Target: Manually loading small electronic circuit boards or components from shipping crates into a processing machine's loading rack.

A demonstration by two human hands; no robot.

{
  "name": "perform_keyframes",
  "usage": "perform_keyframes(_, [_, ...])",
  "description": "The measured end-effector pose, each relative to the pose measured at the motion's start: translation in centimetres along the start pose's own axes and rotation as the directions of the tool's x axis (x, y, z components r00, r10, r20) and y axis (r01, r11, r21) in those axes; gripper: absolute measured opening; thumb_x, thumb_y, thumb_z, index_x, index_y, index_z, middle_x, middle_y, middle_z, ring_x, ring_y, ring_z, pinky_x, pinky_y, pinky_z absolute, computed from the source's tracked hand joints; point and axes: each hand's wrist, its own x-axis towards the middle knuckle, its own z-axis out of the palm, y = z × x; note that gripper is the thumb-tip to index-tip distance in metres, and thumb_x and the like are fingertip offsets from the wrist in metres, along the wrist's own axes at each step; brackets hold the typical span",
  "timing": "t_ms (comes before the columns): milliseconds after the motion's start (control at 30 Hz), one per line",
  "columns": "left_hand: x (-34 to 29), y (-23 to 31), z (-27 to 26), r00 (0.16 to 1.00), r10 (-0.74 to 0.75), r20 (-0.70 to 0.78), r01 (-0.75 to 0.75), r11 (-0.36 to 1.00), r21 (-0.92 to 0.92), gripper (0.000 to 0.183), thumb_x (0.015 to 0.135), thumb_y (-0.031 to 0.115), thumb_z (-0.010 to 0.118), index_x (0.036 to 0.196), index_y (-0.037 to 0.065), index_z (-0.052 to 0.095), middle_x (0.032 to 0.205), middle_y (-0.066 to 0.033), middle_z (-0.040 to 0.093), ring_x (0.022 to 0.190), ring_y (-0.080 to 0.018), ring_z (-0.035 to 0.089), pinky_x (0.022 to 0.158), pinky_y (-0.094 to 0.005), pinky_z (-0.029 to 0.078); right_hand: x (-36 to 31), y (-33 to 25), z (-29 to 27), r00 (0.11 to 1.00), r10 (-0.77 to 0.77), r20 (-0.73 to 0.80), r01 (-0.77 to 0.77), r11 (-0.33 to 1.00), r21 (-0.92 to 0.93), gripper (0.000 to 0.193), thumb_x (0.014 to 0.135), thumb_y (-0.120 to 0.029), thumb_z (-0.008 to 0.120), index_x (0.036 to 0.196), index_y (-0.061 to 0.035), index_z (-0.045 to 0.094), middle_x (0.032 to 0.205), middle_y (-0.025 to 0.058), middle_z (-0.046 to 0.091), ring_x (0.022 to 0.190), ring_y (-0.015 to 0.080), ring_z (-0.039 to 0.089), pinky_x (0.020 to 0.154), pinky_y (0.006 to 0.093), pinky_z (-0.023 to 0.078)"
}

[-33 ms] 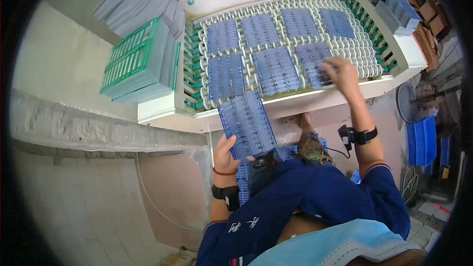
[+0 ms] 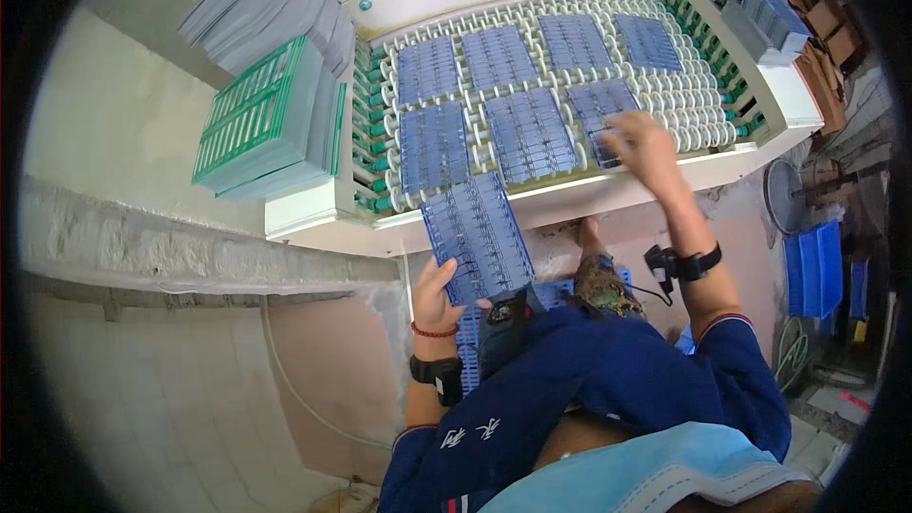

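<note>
My left hand (image 2: pixel 437 296) is closed on the lower left edge of a blue circuit board panel (image 2: pixel 478 239), thumb on top. The panel is tilted in front of the roller conveyor (image 2: pixel 703 95); whether more panels lie under it I cannot tell. My right hand (image 2: pixel 646 154) is over the near right panel on the rollers (image 2: pixel 600 103), hiding its lower right part. Its fingers are loosely bent and apart, slightly blurred, with nothing seen in them. Other blue panels lie flat in two rows, including one at the near left (image 2: pixel 434 147) and one in the near middle (image 2: pixel 528 136).
Green slotted frames (image 2: pixel 252 119) and a grey stack of sheets (image 2: pixel 275 9) stand on the left. More stacked panels (image 2: pixel 774 19) are at the far right. The conveyor's cream front rail (image 2: pixel 560 192) runs before me. Blue crates (image 2: pixel 812 271) stand at the right.
My right hand has shifted slightly left over the near right panel. My left hand and its panel have barely moved.
</note>
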Motion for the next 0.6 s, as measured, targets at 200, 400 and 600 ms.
perform_keyframes(200, [1.3,-1.4,-0.1,0.999,0.025,-0.049,-0.024,0.999,0.029,0.042,0.089,0.014,0.043,0.121,-0.012,0.033,0.111,-0.0289,0.050,0.082,-0.0379,0.062,0.054,-0.0437,0.059,-0.1,-5.7,3.9,0.894,-0.445,0.052,0.444,0.896,0.014,0.029,0.074,-0.025,0.066,0.094,-0.0054,0.063,0.099,0.0089,0.062,0.098,0.0262,0.055,0.084,0.0364,0.041])
perform_keyframes(400, [2.0,-0.7,2.5,0.996,-0.032,0.088,0.035,0.999,-0.028,0.040,0.090,0.013,0.045,0.122,-0.009,0.037,0.117,-0.0196,0.051,0.103,-0.0297,0.056,0.083,-0.0380,0.050,-2.1,-6.3,1.3,0.967,-0.029,0.255,-0.074,0.921,0.383,0.031,0.075,-0.029,0.069,0.092,-0.0034,0.064,0.090,0.0080,0.064,0.086,0.0173,0.058,0.076,0.0312,0.045])
perform_keyframes(600, [4.9,-2.5,3.1,0.999,0.042,0.016,-0.044,0.991,0.123,0.037,0.089,0.008,0.045,0.123,-0.006,0.040,0.120,-0.0167,0.051,0.109,-0.0256,0.052,0.093,-0.0391,0.042,-4.9,-5.6,0.8,0.686,0.123,0.717,-0.690,0.423,0.587,0.023,0.079,-0.019,0.068,0.088,0.0021,0.064,0.071,0.0044,0.062,0.058,0.0090,0.056,0.050,0.0218,0.046])
